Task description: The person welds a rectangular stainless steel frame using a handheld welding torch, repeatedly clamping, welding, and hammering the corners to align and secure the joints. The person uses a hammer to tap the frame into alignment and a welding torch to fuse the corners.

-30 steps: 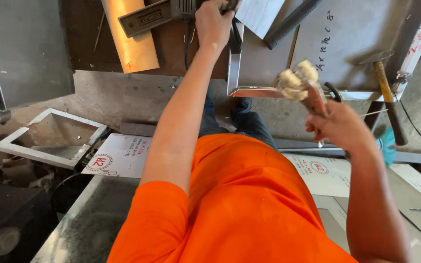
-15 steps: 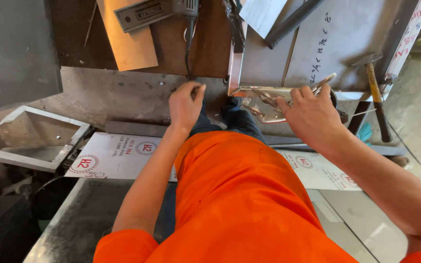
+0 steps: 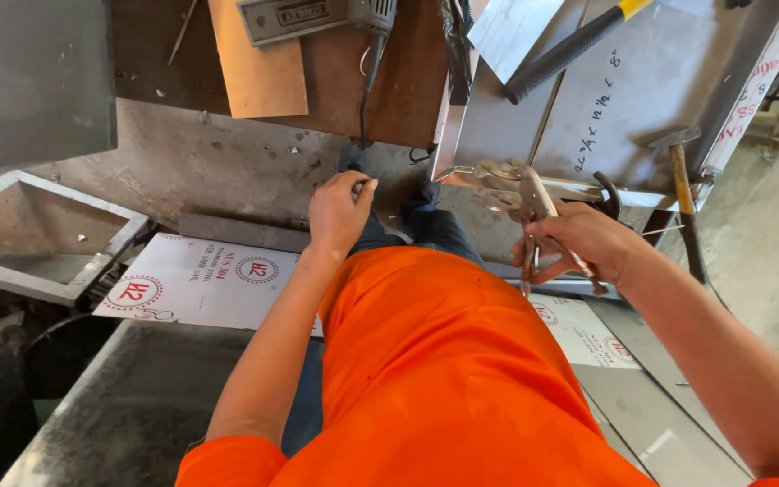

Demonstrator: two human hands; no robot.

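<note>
Right hand (image 3: 588, 242) fingers wrapped round locking pliers (image 3: 523, 203), frame centre-right, biting metal sheet (image 3: 588, 117) edge. Squeeze handles evenly. Left hand (image 3: 340, 212) fingers curled, pinching small unclear object.

Bright orange short-sleeved shirt (image 3: 444, 379), dark blue jeans (image 3: 416, 225) below, bare forearms — no gloves, watch or rings on the hands.

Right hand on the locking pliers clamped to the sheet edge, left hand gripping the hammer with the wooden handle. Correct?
Not quite. The left hand is not on the hammer; it is closed near the knee, and what it pinches is too small to tell. The hammer lies untouched on the metal sheet, beyond the right hand. That hand does grip the locking pliers at the sheet edge. The head view shows this.
</note>
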